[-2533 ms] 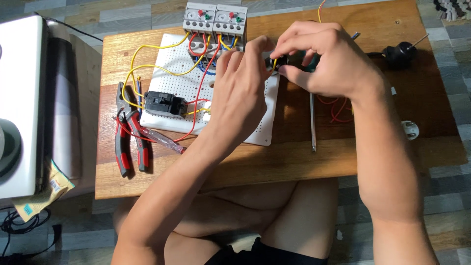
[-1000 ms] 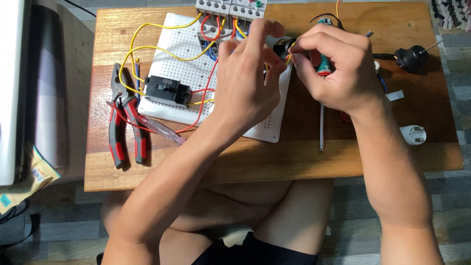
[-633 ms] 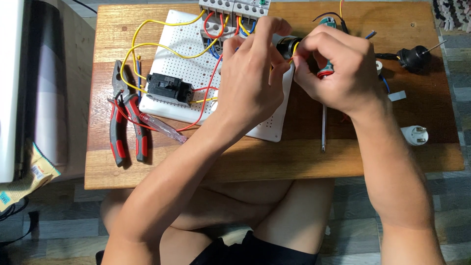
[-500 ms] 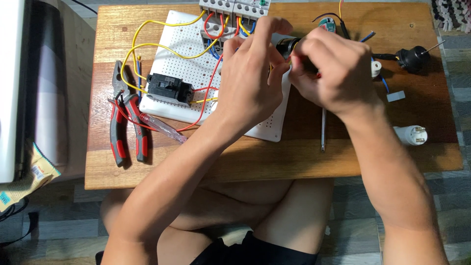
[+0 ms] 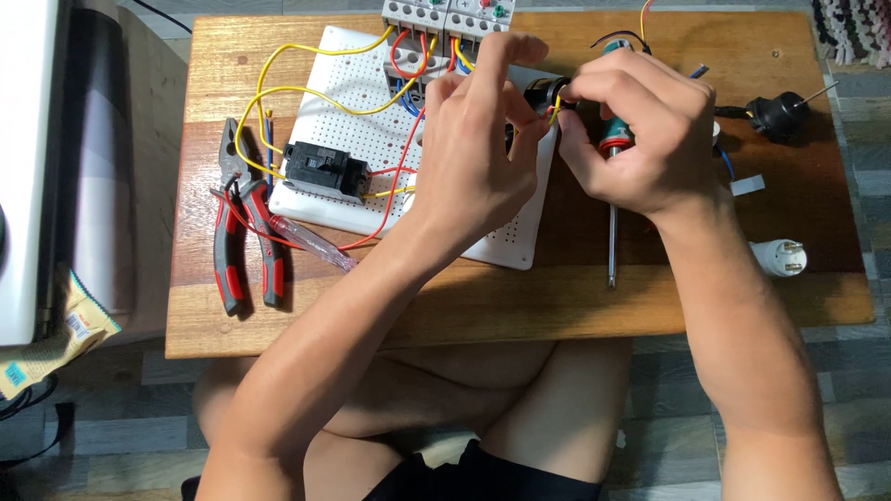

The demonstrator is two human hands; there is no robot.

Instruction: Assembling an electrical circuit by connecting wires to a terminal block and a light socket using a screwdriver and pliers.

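My left hand [image 5: 473,162] reaches over a white perforated board [image 5: 362,139] and pinches a small black round part [image 5: 541,93] at the board's upper right edge. My right hand [image 5: 645,139] meets it there. Its palm grips a screwdriver with a green and red handle [image 5: 613,139], shaft pointing down toward me, while its fingertips press a yellow wire [image 5: 557,109] at the black part. The part is mostly hidden by my fingers.
On the board sit a black breaker [image 5: 325,172] and grey contactors [image 5: 445,14], joined by yellow, red and blue wires. Red-handled pliers [image 5: 243,246] and a clear tester pen [image 5: 311,243] lie left. A black plug [image 5: 775,113] and white plug [image 5: 780,258] lie right on the wooden table [image 5: 557,301].
Both hands stay together at the black part. My right hand has shifted slightly around the screwdriver handle, and the view has dropped a little toward me.
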